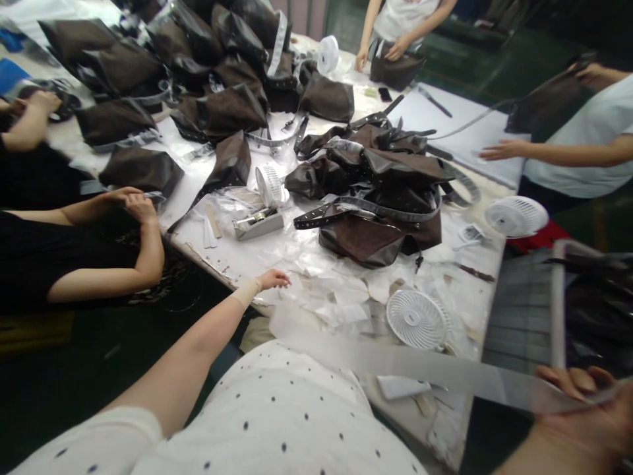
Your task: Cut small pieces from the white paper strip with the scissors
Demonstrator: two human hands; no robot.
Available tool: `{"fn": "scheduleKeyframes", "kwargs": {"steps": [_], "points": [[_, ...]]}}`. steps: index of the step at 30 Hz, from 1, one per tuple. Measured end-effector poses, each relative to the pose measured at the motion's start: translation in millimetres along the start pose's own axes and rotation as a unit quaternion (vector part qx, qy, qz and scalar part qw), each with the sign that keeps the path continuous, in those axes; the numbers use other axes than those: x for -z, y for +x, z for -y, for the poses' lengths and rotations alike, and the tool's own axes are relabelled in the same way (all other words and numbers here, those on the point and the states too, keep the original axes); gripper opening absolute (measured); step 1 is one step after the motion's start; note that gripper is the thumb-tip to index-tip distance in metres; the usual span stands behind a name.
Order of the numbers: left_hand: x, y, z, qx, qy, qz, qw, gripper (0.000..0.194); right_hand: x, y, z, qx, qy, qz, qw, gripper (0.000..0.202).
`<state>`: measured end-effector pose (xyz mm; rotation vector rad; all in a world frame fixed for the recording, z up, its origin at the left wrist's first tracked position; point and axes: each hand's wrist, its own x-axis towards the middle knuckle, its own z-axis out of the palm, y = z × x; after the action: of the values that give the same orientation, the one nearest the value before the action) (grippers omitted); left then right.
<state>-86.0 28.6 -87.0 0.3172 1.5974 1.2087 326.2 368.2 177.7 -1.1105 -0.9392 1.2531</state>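
the right hand grips one translucent strip, the left hand loosely open, four white fans about.

Shirt: white ground, small dark dots. Bags in the central pile: dark brown panels, glossy black trim; fans white, tape dispenser pale grey. Film strip translucent whitish, unpatterned; sheet at the far side plain white.
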Motion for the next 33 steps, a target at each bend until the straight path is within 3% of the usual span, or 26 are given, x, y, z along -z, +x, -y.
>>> {"fn": "scheduleKeyframes", "kwargs": {"steps": [4,7,9,11,14,18,21,24,26,29,33], "points": [[-28.3,14.6,-10.4,0.028,0.037,0.055,0.997,0.02,7.1,4.9,-3.2,-0.019,-0.033,-0.057,0.998,0.06],[-43.9,7.9,-21.7,0.0,0.023,0.048,0.999,0.016,12.1,8.5,-0.1,-0.024,-0.046,-0.091,0.995,0.06],[-50.2,-1.3,-36.1,-0.031,-0.003,0.04,0.999,0.014,11.0,6.1,1.6,-0.03,-0.053,-0.078,0.995,0.056],[-54.0,-11.2,-58.4,-0.064,-0.034,0.043,0.996,0.018,1.7,-5.4,-2.1,-0.042,-0.065,-0.015,0.997,0.042],[-61.2,-26.3,-105.9,-0.113,-0.07,0.068,0.989,0.026,-31.7,-42.0,-24.6,-0.073,-0.087,0.138,0.984,0.023],[-88.7,-55.4,-176.1,-0.178,-0.101,0.116,0.972,0.03,-99.3,-102.1,-76.4,-0.172,-0.09,0.362,0.912,0.032],[-123.7,-83.1,-206.7,-0.208,-0.172,0.136,0.953,0.029,-142.3,-132.7,-108.2,-0.25,0.031,0.386,0.887,0.028],[-158.4,-101.5,-205.6,-0.203,-0.191,0.117,0.953,0.03,-163.1,-149.1,-119.4,-0.26,0.133,0.376,0.879,0.016],[-174.6,-104.5,-193.2,-0.187,-0.181,0.064,0.963,0.034,-165.5,-154.4,-117.2,-0.269,0.17,0.392,0.863,0.021],[-186.5,-101.4,-173.7,-0.154,-0.182,-0.028,0.971,0.041,-160.7,-156.9,-110.1,-0.303,0.197,0.407,0.839,0.029],[-191.0,-100.6,-162.8,-0.154,-0.174,-0.063,0.971,0.045,-152.6,-156.4,-108.7,-0.335,0.205,0.403,0.826,0.032]]}}
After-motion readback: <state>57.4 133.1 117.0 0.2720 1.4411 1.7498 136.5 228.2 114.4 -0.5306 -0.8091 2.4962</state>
